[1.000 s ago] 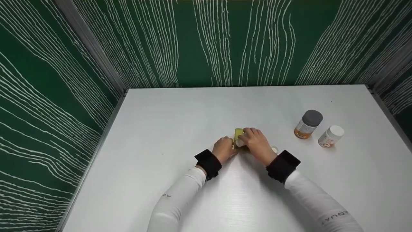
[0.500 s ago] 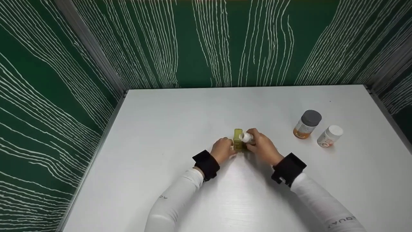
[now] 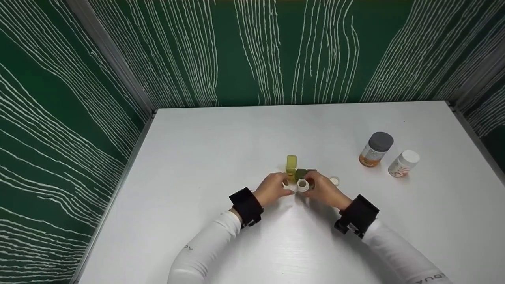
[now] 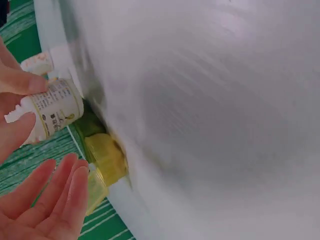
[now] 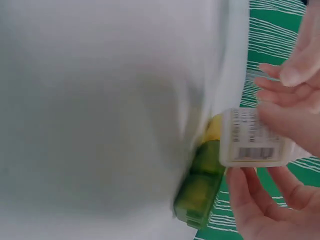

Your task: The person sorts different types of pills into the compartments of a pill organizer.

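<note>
My right hand [image 3: 324,190] grips a small white pill bottle [image 3: 303,185], uncapped, its mouth facing back toward me. Printed text covers the bottle's side [image 4: 57,107] in the left wrist view. Close to that mouth is my left hand [image 3: 273,188], thumb and fingers spread apart; in the left wrist view its fingers [image 4: 47,200] are relaxed and slightly bent, with no object visible in them. Just beyond both hands lies a yellow and green pill organizer [image 3: 301,174], its yellow lid [image 3: 291,161] raised. The right hand hides part of the green end.
A round white cap [image 3: 334,181] lies right of the right hand. Farther right stand a grey-lidded jar [image 3: 376,149] and a white-capped bottle [image 3: 403,163]. The white table [image 3: 189,157] meets green, white-lined walls [image 3: 236,51] at the back and sides.
The right hand has brought the bottle from over the organizer down toward me, its mouth turning from leftward to facing me. My left hand has drawn back from the organizer, and its fingers have spread.
</note>
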Available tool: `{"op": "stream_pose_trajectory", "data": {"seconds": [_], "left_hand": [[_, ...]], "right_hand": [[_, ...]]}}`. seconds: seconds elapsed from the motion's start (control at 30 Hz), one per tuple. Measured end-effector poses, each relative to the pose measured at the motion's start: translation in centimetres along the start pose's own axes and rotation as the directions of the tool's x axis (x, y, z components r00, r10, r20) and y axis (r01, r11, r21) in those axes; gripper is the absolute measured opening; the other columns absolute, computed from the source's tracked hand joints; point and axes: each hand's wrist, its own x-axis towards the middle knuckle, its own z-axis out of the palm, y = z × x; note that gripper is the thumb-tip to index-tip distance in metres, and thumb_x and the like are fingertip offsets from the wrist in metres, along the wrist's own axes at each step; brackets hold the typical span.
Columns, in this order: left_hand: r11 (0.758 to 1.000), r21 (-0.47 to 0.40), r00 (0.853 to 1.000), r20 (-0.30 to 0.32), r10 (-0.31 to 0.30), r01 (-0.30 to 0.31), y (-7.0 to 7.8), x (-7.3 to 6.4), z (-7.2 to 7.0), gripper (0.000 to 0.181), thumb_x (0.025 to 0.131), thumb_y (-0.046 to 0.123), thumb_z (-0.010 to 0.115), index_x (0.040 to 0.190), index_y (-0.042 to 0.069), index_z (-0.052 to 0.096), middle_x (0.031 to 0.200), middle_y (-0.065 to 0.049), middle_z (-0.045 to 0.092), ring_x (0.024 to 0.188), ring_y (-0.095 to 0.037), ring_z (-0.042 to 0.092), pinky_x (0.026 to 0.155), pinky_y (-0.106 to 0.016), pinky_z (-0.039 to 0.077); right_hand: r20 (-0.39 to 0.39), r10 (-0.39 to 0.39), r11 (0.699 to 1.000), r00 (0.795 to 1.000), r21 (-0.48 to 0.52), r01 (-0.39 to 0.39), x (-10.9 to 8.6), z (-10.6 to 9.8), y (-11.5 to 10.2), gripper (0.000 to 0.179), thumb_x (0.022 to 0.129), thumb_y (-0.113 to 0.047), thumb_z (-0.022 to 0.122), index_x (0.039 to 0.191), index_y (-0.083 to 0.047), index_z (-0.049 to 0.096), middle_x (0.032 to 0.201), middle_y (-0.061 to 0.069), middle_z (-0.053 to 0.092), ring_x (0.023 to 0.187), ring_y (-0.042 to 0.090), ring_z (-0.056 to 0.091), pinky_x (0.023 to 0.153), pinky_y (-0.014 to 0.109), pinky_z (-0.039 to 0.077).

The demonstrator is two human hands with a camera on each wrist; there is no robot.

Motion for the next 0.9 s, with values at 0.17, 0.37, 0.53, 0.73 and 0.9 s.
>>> {"op": "stream_pose_trajectory", "data": {"seconds": [0.17,0.37,0.53,0.73,0.9], "left_hand": [[0.999,-0.021,1.0,0.0,0.028,-0.028,0.6,0.1,0.9,0.03,0.072,0.014,0.072,0.097,0.0,0.061,0.089,-0.009,0.062,0.082,-0.02,0.059,0.065,-0.016,0.042],[1.0,0.019,0.999,-0.048,0.022,-0.021,0.7,0.2,2.0,0.031,0.071,0.017,0.073,0.096,0.003,0.061,0.088,-0.006,0.061,0.081,-0.017,0.057,0.067,-0.019,0.042],[1.0,-0.003,0.997,-0.073,-0.01,0.01,0.7,0.5,2.6,0.032,0.07,0.02,0.074,0.093,0.002,0.061,0.087,-0.006,0.06,0.081,-0.018,0.056,0.069,-0.021,0.043],[0.995,-0.084,0.995,-0.075,-0.067,0.06,0.8,1.0,2.9,0.035,0.07,0.02,0.073,0.097,0.001,0.061,0.089,-0.005,0.059,0.083,-0.017,0.055,0.073,-0.022,0.042],[0.993,-0.109,0.995,-0.086,-0.051,0.041,0.8,1.4,3.2,0.031,0.07,0.017,0.073,0.094,0.002,0.062,0.084,-0.002,0.058,0.078,-0.013,0.052,0.07,-0.02,0.041]], "right_hand": [[0.006,0.013,0.997,1.0,-0.08,-0.013,-0.1,0.6,0.2,0.035,0.066,-0.002,0.073,0.094,0.003,0.053,0.085,0.012,0.058,0.076,0.023,0.055,0.065,0.035,0.044],[0.037,-0.047,0.995,0.998,-0.082,0.05,-0.3,0.3,0.1,0.04,0.066,0.001,0.072,0.101,0.008,0.053,0.09,0.016,0.06,0.08,0.027,0.057,0.07,0.039,0.047],[0.052,-0.108,0.991,0.993,-0.075,0.112,-0.8,-2.4,0.5,0.047,0.064,0.012,0.065,0.109,0.012,0.051,0.095,0.022,0.057,0.082,0.032,0.055,0.07,0.042,0.047],[-0.055,0.01,0.913,0.998,-0.407,-0.031,-1.3,-4.5,2.4,0.044,0.064,0.007,0.065,0.107,0.004,0.058,0.085,0.021,0.052,0.074,0.035,0.05,0.062,0.046,0.044],[-0.041,0.034,0.891,0.999,-0.452,-0.049,-1.8,-4.7,3.7,0.026,0.067,0.01,0.06,0.092,0.002,0.064,0.072,0.019,0.049,0.065,0.034,0.05,0.054,0.044,0.043]]}}
